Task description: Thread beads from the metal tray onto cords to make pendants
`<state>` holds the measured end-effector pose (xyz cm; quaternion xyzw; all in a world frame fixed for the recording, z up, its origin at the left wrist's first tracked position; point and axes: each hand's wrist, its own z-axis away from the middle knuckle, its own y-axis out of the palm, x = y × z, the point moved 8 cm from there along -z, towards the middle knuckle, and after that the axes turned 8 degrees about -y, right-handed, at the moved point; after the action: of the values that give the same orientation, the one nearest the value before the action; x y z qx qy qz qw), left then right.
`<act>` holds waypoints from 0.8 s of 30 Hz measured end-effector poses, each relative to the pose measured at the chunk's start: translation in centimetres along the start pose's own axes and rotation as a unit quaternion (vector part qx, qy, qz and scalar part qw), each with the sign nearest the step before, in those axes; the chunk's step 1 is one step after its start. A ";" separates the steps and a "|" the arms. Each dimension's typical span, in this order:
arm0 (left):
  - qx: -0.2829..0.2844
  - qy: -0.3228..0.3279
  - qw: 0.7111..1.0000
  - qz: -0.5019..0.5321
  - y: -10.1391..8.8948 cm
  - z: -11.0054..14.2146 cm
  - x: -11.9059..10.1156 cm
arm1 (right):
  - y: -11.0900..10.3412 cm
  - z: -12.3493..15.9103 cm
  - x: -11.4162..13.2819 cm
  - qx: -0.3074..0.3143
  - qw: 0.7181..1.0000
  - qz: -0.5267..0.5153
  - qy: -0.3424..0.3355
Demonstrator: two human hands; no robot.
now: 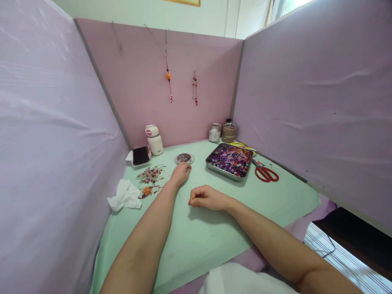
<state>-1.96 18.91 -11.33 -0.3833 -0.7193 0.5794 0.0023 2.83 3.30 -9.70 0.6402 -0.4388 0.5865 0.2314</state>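
Note:
My left hand [181,173] reaches forward to the near edge of a small round clear dish [192,160] holding dark reddish beads. Its fingers are bent together, and their tips are mostly hidden, so I cannot make out what is between them. Nearer to me, my right hand [208,197] is closed just above the green tabletop [196,245], thumb against curled fingers; whatever it may hold is too small to see. To the right lies a metal tray [226,174] full of purple, red and dark beads with pale thread on top.
Left are beaded strings [150,174], an orange bead ornament [147,190], a crumpled tissue [125,195], a dark-filled box [141,156] and a white bottle [155,142]. Red-handled scissors [267,174] and two jars [214,133] stand right. Ornaments [168,76] hang from the pink partition [134,81].

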 end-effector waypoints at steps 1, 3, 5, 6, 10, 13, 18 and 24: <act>0.000 0.003 1.000 -0.001 0.0 0.0 0.0 | 0.4 0.1 0.0 0.016 1.000 -0.020 0.007; 0.000 0.011 1.000 -0.003 0.0 0.0 -0.2 | 0.8 0.3 0.1 0.043 0.998 -0.050 0.015; 0.000 0.016 1.000 -0.003 -0.1 0.1 -0.3 | 0.9 0.5 0.3 0.056 0.996 -0.073 0.016; 0.000 0.017 1.000 -0.003 -0.2 0.1 -0.4 | 0.8 0.5 0.3 0.059 0.995 -0.083 0.014; 0.001 0.013 1.000 0.001 -0.4 0.2 -0.5 | -0.5 0.6 0.6 0.042 0.991 -0.128 -0.011; -0.003 0.015 1.000 0.004 -0.6 0.3 -0.4 | -2.8 0.5 0.6 -0.041 0.981 -0.182 -0.045; -0.019 0.000 1.000 -0.001 -1.0 0.2 0.3 | -8.0 1.3 0.4 -0.211 0.929 -0.284 -0.110; -0.032 -0.034 0.999 -0.001 -1.7 0.3 0.9 | -13.5 3.2 -0.1 -0.349 0.843 -0.368 -0.179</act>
<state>-3.66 19.10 -10.36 -0.3626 -0.7375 0.5688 -0.0342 15.83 7.61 -7.50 0.7257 -0.3802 0.1409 0.5558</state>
